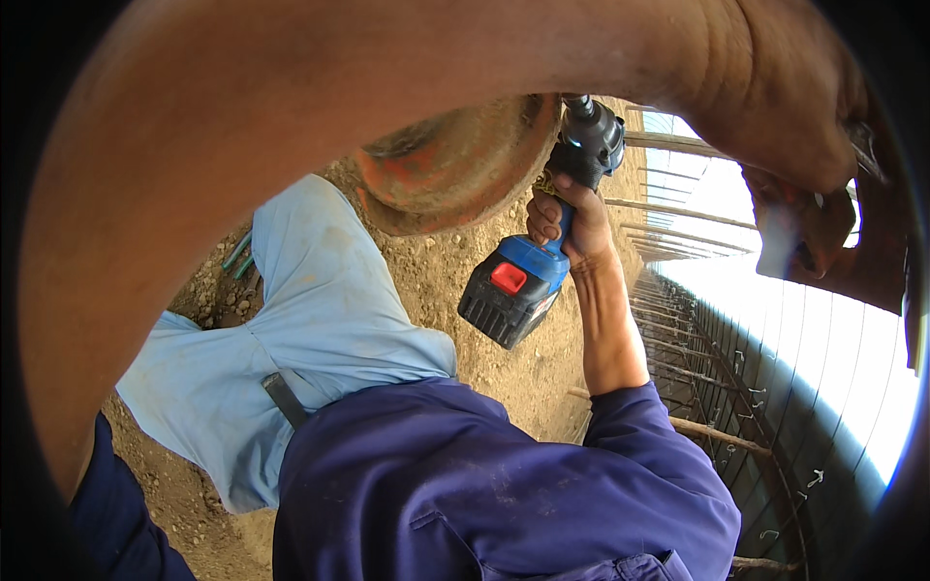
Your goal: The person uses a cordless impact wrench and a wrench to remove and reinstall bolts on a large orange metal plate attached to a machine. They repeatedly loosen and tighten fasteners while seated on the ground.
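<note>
Strong daylight is admitted from three o'clock, where the translucent wall is blown out to white glare. The forearm arching from nine to one o'clock is rendered blurred and oversized. Edges are bent by fisheye distortion, and the corners are blacked out.

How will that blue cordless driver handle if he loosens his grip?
Likely bottom-heavy: the cordless driver carries a bulky battery pack below the handle. Rigid body, so no flex. The right hand wraps the handle fully, suggesting real weight.

Dark blue work shirt filling lower centre, sleeve rolled above the elbow at lower right, light blue trousers at centre left, dark belt strap, bare forearms
</note>
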Demonstrator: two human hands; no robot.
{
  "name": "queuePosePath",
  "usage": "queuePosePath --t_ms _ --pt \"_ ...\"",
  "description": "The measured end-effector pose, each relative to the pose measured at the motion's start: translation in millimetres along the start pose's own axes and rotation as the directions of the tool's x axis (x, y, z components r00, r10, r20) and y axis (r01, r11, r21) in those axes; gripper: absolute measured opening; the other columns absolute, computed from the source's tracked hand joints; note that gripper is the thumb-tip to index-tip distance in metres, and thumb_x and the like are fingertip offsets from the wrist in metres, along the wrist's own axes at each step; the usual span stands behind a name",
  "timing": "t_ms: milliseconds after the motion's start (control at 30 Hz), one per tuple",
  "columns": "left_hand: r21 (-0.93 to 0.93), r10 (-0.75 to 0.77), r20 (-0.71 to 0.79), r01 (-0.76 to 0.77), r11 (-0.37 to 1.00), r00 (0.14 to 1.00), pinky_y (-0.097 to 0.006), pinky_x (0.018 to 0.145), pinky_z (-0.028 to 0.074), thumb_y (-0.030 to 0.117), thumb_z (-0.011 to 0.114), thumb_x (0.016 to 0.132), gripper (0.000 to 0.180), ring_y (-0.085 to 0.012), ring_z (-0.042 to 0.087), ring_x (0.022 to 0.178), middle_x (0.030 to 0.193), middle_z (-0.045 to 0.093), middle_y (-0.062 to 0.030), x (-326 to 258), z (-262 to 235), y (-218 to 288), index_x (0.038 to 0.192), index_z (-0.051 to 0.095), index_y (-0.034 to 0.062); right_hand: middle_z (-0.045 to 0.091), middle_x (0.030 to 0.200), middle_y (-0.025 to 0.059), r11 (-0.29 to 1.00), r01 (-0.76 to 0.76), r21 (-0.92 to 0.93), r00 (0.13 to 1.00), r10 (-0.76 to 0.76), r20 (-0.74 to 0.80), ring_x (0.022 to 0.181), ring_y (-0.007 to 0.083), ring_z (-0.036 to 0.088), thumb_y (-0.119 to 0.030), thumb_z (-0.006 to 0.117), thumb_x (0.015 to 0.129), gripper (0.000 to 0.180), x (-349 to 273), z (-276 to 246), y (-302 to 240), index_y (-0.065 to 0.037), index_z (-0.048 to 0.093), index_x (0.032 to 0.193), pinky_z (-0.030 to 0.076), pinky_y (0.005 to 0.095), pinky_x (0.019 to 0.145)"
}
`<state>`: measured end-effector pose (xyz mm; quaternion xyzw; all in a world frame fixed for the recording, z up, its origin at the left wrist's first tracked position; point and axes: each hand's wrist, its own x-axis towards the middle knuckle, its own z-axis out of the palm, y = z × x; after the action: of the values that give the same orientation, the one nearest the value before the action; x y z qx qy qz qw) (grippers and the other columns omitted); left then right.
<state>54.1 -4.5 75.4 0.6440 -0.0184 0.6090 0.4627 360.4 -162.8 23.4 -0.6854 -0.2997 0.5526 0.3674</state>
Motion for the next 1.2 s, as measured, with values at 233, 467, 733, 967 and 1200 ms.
queuePosePath --t_ms 233,467,733,967,1200 --pt "0.031 -0.06 0.033 0.059 0.998 0.998 -0.045 0.075 0.061 0.029 0.076 0.081 0.033 -0.0359 0.073 0.07 0.072 0.072 -0.0247 5.5 1.0 3.4 0.073 0.077 -0.0026 0.05 0.063 0.0059 0.996 -0.022 0.083 1.0 0.021 0.011 0.047 0.0177 0.05 -0.019 0.067 0.098 0.014 0.5 0.3 -1.7 -0.013 0.054 0.099 0.048 0.0344 0.047" --pt "0.042 -0.076 0.046 0.074 0.996 0.996 -0.044 0.074 0.061 0.031 0.077 0.082 0.035 -0.0345 0.073 0.068 0.071 0.071 -0.0239 12.1 0.8 4.9 0.072 0.077 -0.0025 0.049 0.063 0.0042 0.998 -0.029 0.06 1.0 0.029 0.008 0.047 0.0164 0.05 -0.022 0.066 0.098 0.016 1.4 -2.6 0.2 -0.014 0.055 0.103 0.048 0.0331 0.047" --pt "0.066 -0.119 0.056 0.116 0.991 0.991 -0.044 0.074 0.061 0.033 0.078 0.083 0.038 -0.0329 0.071 0.066 0.069 0.071 -0.0229 20.3 4.4 14.2 0.071 0.077 -0.0023 0.051 0.063 0.0058 0.995 -0.029 0.092 0.999 0.026 0.032 0.047 0.0177 0.051 -0.019 0.066 0.098 0.015 0.9 -3.0 0.1 -0.013 0.053 0.1 0.049 0.0342 0.048" --pt "0.095 -0.161 0.068 0.154 0.983 0.985 -0.044 0.073 0.061 0.035 0.078 0.085 0.04 -0.0315 0.071 0.064 0.067 0.07 -0.022 20.7 3.1 20.9 0.07 0.076 -0.0022 0.048 0.063 0.0004 1.0 -0.028 0.007 1.0 0.028 0.003 0.047 0.0136 0.047 -0.029 0.068 0.097 0.022 1.0 -1.2 0.7 -0.015 0.056 0.109 0.046 0.0297 0.047" --pt "0.145 -0.216 0.078 0.204 0.968 0.973 -0.043 0.073 0.061 0.036 0.079 0.086 0.042 -0.0301 0.07 0.062 0.066 0.07 -0.0212 11.6 3.3 28.1 0.069 0.076 -0.002 0.048 0.063 0.0002 1.0 -0.031 0.001 1.0 0.031 0.005 0.047 0.0135 0.048 -0.03 0.068 0.098 0.023 0.2 -2.5 1.0 -0.014 0.057 0.111 0.046 0.0297 0.046"
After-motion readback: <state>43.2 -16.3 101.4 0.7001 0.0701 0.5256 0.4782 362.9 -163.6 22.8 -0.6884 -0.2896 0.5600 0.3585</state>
